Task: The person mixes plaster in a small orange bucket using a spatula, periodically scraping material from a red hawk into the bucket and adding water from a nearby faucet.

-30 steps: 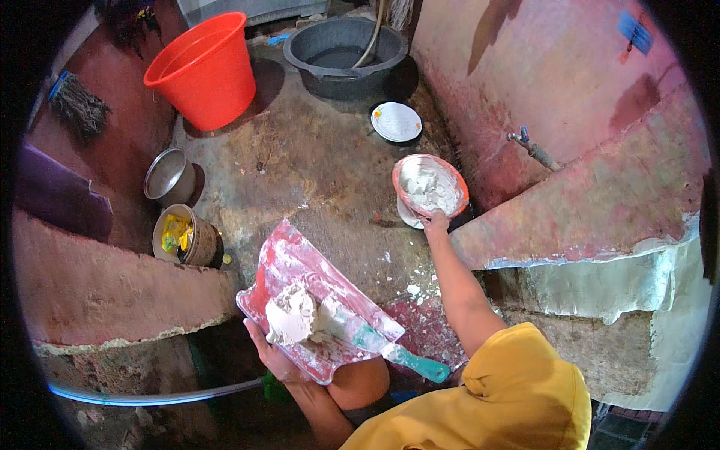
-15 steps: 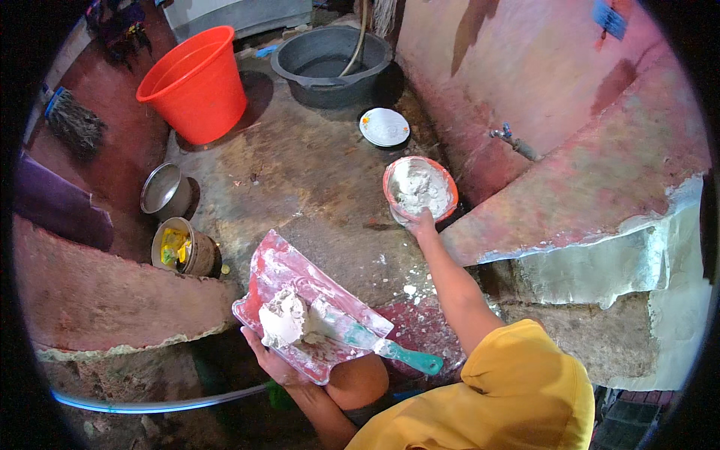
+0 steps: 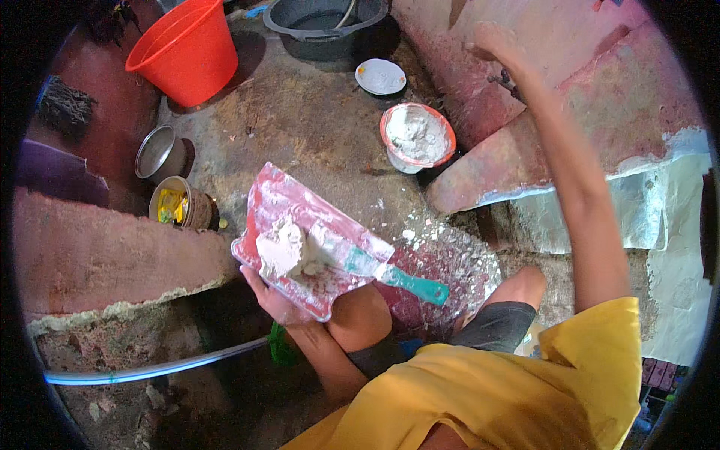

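My left hand [image 3: 274,300] holds from below a red board [image 3: 307,236] smeared with white putty. A lump of putty [image 3: 279,249] sits on the board, and a putty knife with a teal handle [image 3: 409,283] lies across it. My right hand [image 3: 491,41] is raised with nothing in it, reaching toward the pink wall [image 3: 577,52] near a small tap [image 3: 504,79]. A red-rimmed bowl of white putty [image 3: 416,136] stands on the ground below that arm. My bent knee [image 3: 361,315] is under the board.
An orange bucket [image 3: 187,49] and a dark grey basin [image 3: 322,22] stand at the back. A white lid [image 3: 380,76], a steel pot [image 3: 157,154] and a tin with yellow contents [image 3: 178,206] sit on the ground. A blue-white pipe [image 3: 150,371] runs lower left.
My right hand let go of the putty bowl and rose toward the wall. The bowl stays on the ground. The board in my left hand kept its place.
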